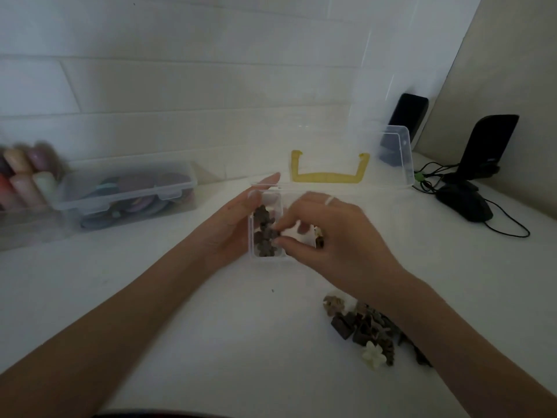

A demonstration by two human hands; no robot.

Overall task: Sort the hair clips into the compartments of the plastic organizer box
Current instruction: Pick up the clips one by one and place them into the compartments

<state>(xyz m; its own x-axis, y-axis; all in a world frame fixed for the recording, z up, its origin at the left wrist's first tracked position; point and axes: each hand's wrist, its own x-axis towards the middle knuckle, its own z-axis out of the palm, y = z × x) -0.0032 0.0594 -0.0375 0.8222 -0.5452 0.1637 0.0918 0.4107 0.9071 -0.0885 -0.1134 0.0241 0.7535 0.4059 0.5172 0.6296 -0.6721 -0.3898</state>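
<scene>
Far to my left a row of pastel bottles point(22, 179) blurs beside a closed clear case point(126, 196) of flat round pieces. My left hand point(233, 224) lies against the left wall of the plastic organizer box point(251, 236), fingers straight and pressed together, the tips reaching past its far rim. Brown flower-shaped hair clips point(265, 232) fill the box's leftmost compartment. My right hand point(328, 236) curls over the box, thumb and forefinger pinching one of those brown clips. The open lid point(398, 155) stands behind with its yellow handle point(330, 170). Near my right forearm the unsorted pile of clips point(361, 327) lies on the white table point(211, 327). A black mouse point(464, 203) sits far right.
</scene>
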